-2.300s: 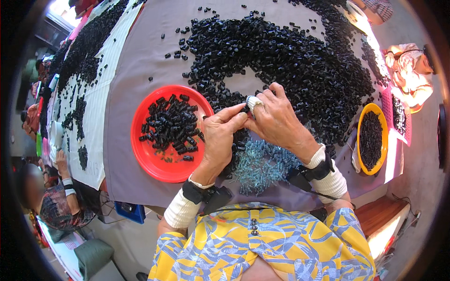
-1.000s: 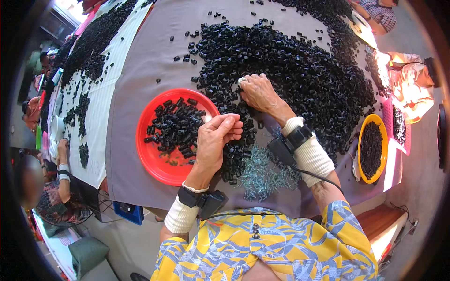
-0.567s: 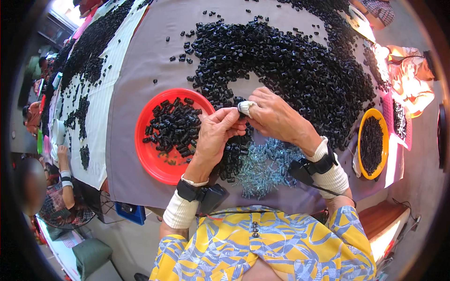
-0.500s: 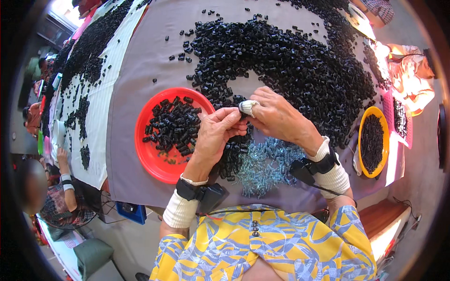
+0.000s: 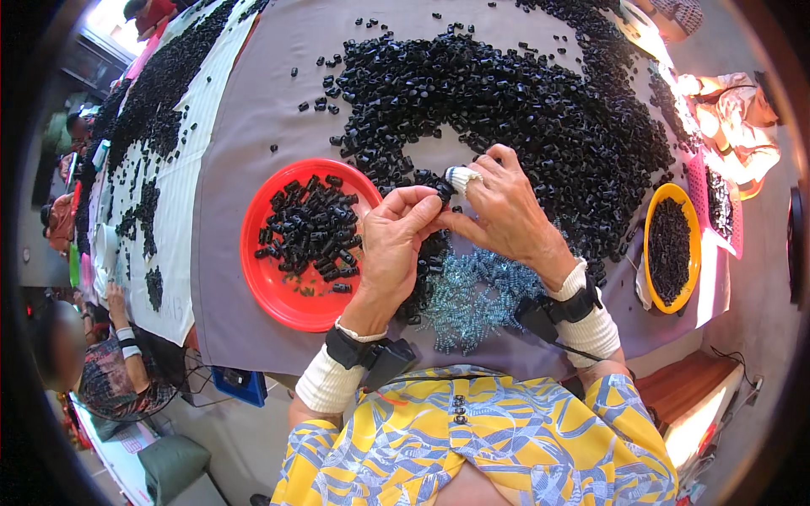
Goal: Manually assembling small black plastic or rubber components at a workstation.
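My left hand (image 5: 395,240) pinches a small black plastic part (image 5: 442,191) between thumb and fingertips. From the other side my right hand (image 5: 510,215) meets it, its white-covered forefinger on the part and its thumb close to my left fingertips. The tip of the part is mostly hidden by fingers. Under my hands lies a pile of pale blue coils that look like small springs (image 5: 472,295). A wide heap of black parts (image 5: 506,101) spreads beyond them. To the left of my left hand sits a red basin (image 5: 274,291) with many similar black pieces in it.
A yellow basket (image 5: 697,253) of thin black pieces stands at the right, beside a pink basket (image 5: 699,187). Another table (image 5: 181,287) with black parts is at the left, where a co-worker (image 5: 118,371) sits. Another person (image 5: 734,126) is at far right.
My right hand has turned and opened out a little, its forefinger lifting over the part. One black piece now lies nearer the basin's lower right. The left hand has shifted slightly.
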`<state>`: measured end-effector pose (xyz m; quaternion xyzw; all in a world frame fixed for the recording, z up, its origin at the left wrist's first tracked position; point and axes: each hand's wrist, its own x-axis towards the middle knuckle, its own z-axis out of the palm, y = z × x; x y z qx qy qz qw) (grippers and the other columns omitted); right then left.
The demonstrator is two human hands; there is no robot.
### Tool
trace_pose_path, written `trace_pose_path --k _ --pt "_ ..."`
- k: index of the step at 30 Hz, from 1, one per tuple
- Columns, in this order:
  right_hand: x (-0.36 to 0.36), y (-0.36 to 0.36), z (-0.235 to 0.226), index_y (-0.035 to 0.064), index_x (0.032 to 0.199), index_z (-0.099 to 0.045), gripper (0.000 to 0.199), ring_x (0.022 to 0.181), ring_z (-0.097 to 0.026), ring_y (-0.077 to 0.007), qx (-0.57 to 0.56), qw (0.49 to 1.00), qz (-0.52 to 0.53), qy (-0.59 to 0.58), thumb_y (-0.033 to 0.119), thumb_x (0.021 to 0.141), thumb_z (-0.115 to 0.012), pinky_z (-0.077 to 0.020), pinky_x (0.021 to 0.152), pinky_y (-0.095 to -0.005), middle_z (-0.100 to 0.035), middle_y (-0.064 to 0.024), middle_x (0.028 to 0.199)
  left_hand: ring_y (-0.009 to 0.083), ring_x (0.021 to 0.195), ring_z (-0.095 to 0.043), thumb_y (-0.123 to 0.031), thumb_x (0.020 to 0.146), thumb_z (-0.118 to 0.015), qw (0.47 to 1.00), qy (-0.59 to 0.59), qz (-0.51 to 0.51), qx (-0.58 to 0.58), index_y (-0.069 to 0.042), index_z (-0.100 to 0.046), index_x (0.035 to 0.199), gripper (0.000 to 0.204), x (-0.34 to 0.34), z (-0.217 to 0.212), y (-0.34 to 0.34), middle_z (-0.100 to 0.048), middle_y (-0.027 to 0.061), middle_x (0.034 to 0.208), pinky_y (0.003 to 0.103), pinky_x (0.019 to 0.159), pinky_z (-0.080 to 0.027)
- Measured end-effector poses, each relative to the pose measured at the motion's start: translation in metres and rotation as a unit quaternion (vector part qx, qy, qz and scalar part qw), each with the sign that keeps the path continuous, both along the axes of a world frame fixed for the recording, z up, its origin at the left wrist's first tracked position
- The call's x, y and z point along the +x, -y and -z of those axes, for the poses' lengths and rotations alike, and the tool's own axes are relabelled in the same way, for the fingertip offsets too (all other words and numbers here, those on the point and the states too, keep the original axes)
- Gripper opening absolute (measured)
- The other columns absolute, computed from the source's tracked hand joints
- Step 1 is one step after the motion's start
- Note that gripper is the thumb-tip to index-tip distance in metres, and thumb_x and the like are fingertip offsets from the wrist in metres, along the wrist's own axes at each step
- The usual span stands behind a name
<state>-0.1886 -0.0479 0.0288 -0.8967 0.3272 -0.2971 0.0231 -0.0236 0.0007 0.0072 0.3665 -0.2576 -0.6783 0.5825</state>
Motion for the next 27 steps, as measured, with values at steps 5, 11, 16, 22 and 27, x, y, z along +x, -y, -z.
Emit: trace_pose_path --k 5,11,16,22,27 --pt "0.003 -0.004 -0.002 0.0023 0.077 -0.061 0.029 0.08 -0.056 -0.0262 -0.006 1.0 0.015 -0.007 0.03 0.072 -0.068 -0.0371 0.09 -0.0446 -0.058 -0.0095 0.074 0.0134 0.085 -0.063 -0.007 0.09 -0.06 1.0 0.023 0.0 0.003 0.0 -0.06 0.102 0.014 -0.004 0.004 -0.002 -0.064 0.0056 0.095 0.03 0.079 -0.054" --pt "-0.004 0.0 0.003 0.003 0.073 -0.059 0.025 0.077 -0.056 -0.0264 0.021 0.999 -0.016 0.023 0.026 0.07 -0.068 -0.038 0.087 -0.0443 -0.058 -0.0097 0.073 0.0131 0.086 -0.063 -0.014 0.092 -0.057 0.996 0.06 0.053 0.037 0.001 -0.061 0.105 0.02 -0.003 -0.007 -0.003 -0.064 0.0063 0.096 0.03 0.077 -0.054" --pt "-0.004 -0.002 0.006 0.0027 0.071 -0.059 0.027 0.076 -0.056 -0.0266 0.036 0.998 -0.026 0.046 0.028 0.069 -0.069 -0.0381 0.087 -0.0434 -0.058 -0.0095 0.072 0.0116 0.081 -0.063 -0.015 0.092 -0.058 0.995 0.058 0.075 0.016 0.001 -0.063 0.101 0.02 -0.002 -0.002 -0.004 -0.065 0.0058 0.091 0.028 0.073 -0.054" --pt "-0.002 -0.006 0.0 0.0026 0.07 -0.058 0.028 0.075 -0.056 -0.0263 -0.009 0.999 0.019 0.027 0.028 0.068 -0.069 -0.0386 0.086 -0.0417 -0.057 -0.0089 0.069 0.013 0.082 -0.063 -0.013 0.091 -0.059 0.998 0.045 0.05 0.012 0.002 -0.062 0.101 0.018 -0.007 0.002 -0.006 -0.064 0.0053 0.091 0.03 0.075 -0.055" --pt "-0.006 -0.004 0.007 0.0026 0.067 -0.057 0.027 0.074 -0.055 -0.0262 0.04 0.998 -0.011 0.045 0.026 0.067 -0.07 -0.039 0.085 -0.0413 -0.057 -0.0092 0.069 0.0133 0.082 -0.063 -0.013 0.092 -0.059 0.997 0.058 0.057 0.017 0.002 -0.062 0.101 0.018 -0.007 0.0 -0.007 -0.063 0.0052 0.091 0.031 0.075 -0.055"
